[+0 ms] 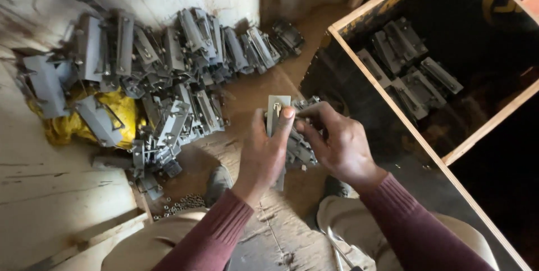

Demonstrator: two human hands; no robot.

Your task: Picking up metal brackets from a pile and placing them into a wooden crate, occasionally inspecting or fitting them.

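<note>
While both hands work at chest height over the floor, left hand (pixel 264 156) grips a grey metal bracket (pixel 277 113) upright, thumb on its face | right hand (pixel 337 145) closes on the bracket's side | heap of brackets (pixel 168 74) lies left on the floor, over a yellow sack (pixel 120 111) | wooden crate (pixel 393 108) at right holds more | small nuts (pixel 182 203) near left knee.

Both arms, in dark red sleeves, reach forward from bent knees. The left hand (pixel 266 153) is raised, thumb pressed up and fingers curled. The right hand (pixel 337 145) meets it, fingertips apparently pinching.
</note>
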